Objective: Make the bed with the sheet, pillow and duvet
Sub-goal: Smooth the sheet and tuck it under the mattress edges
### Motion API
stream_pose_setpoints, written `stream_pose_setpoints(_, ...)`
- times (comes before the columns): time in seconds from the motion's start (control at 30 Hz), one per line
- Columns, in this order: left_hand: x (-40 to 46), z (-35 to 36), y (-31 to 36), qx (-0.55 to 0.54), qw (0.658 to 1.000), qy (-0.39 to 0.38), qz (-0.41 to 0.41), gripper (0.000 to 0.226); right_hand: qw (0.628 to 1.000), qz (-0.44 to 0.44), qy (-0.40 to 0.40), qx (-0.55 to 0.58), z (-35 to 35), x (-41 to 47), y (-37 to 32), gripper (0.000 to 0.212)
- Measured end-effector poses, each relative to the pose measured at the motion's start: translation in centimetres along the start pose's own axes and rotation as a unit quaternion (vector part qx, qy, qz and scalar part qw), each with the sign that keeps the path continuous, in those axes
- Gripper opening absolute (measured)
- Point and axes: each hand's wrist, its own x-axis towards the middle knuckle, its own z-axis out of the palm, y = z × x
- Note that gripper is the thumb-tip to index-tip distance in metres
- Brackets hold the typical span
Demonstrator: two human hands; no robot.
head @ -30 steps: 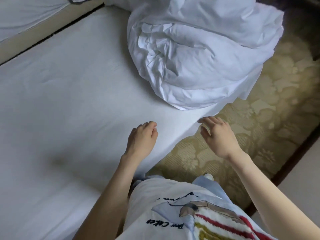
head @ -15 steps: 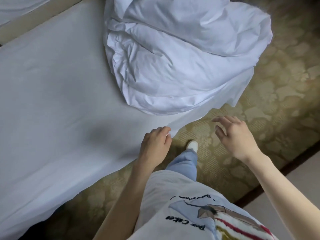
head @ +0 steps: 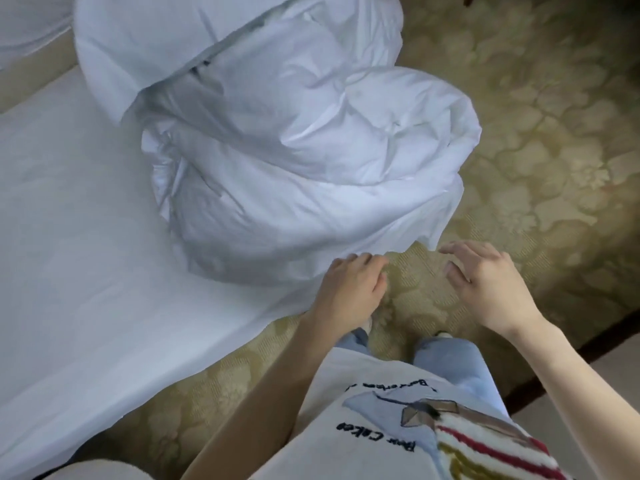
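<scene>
Head view, looking down at both hands at the bed's corner.

Left hand (head: 349,289): palm down, forearm running up from the lower centre of the frame. Fingers (head: 360,259) curled under at the knuckles, tips at the hanging edge of the sheet (head: 86,289). Whether the grip has cloth pinched in it cannot be told; the fingertips are hidden under the hand.

Right hand (head: 485,285): palm down, held over the carpet (head: 536,133), apart from any bedding. Fingers spread and lightly bent, thumb angled inward toward the left hand. Grip released, holding nothing.

Sheet: white, spread flat over the mattress, extending left of the left grip and away from it. Its edge hangs over the bed's side and runs diagonally down toward the lower left. The corner flap hangs just beyond both hands, its free tip close to the right fingertips but not touching.

Duvet (head: 311,161): white, crumpled in a heap on the sheet, directly beyond the left grip and overhanging the bed corner. Not in contact with either hand.

Pillow (head: 156,46): white, farther beyond the duvet, up and to the left of both grips, partly overlapped by the heap.

Below the hands: person's printed white shirt (head: 398,427) and blue jeans (head: 450,358), standing on the patterned carpet.
</scene>
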Motion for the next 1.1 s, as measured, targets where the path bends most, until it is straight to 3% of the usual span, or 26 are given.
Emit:
stream_pose_setpoints(0.27, 9.4, 1.7, 10.0, -0.037, 0.991, 0.031, -0.123, 0.036, 0.996, -0.065, -0.056, 0.025, -7.2, 6.2, 13.5, 0.022)
stream_pose_setpoints(0.53, 16.7, 3.7, 19.9, -0.091, 0.96, 0.088, -0.25, 0.034, 0.984, -0.148, -0.09, 0.036, -14.1, 13.4, 23.8, 0.024)
stream_pose_setpoints(0.77, 24.7, 2.4, 22.1, -0.137, 0.935, 0.126, -0.301, 0.031, 0.968, -0.208, -0.136, 0.036, -16.1, 23.2, 27.0, 0.025)
stream_pose_setpoints(1.1, 39.4, -3.2, 20.9, -0.143, 0.921, 0.157, -0.328, 0.027, 0.958, -0.226, -0.174, 0.013, -19.4, 38.3, 29.5, 0.023)
